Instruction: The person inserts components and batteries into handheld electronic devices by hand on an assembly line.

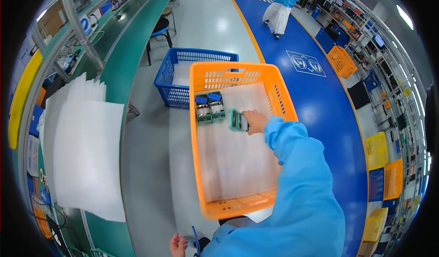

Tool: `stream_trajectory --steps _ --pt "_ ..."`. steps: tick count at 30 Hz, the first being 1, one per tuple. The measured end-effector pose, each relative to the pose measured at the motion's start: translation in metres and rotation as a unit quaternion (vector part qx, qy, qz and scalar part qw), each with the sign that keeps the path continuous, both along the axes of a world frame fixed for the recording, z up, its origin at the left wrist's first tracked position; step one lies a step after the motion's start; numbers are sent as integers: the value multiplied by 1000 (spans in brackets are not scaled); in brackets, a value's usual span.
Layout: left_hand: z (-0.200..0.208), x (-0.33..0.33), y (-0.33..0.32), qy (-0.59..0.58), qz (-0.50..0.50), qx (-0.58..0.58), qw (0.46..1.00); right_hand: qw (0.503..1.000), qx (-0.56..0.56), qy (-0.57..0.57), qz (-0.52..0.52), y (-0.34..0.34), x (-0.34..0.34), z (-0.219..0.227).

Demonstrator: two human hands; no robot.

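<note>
My right hand (256, 121) reaches over an orange plastic crate (198, 165) and is closed around a green block-shaped part (236, 120), slightly blurred, above the pale sheet lining (240, 165). To its left, two similar green-framed parts (203, 109) with blue tops and metal-coloured middles stand side by side against the crate's left wall. My left hand (177, 245) is low at the bottom edge, outside the crate, its fingers loosely bent and apart with nothing visible in them. A thin blue strip (195, 238) shows beside it.
Behind the orange crate stands a blue crate (171, 92) on the floor. A green workbench (120, 83) runs along the left, with white foam sheets (87, 156) on it. A stool (161, 27) stands by the bench. Farther off, a person (284, 3) is on the blue walkway; shelves and bins (341, 60) line the right.
</note>
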State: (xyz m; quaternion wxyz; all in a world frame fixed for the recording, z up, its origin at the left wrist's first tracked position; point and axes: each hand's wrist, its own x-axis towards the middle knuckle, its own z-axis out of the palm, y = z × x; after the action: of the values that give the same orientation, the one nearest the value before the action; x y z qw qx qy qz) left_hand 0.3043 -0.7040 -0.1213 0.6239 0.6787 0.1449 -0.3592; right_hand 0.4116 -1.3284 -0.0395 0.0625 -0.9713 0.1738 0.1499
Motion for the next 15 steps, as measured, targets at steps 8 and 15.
stream_trajectory --steps 8,15 --pt "1 1 -54 33 -36 106 993 827 -320 30 460 -129 81 -130" --pt "19 1 -80 7 -64 198 978 889 -311 -109 318 -112 124 -156"
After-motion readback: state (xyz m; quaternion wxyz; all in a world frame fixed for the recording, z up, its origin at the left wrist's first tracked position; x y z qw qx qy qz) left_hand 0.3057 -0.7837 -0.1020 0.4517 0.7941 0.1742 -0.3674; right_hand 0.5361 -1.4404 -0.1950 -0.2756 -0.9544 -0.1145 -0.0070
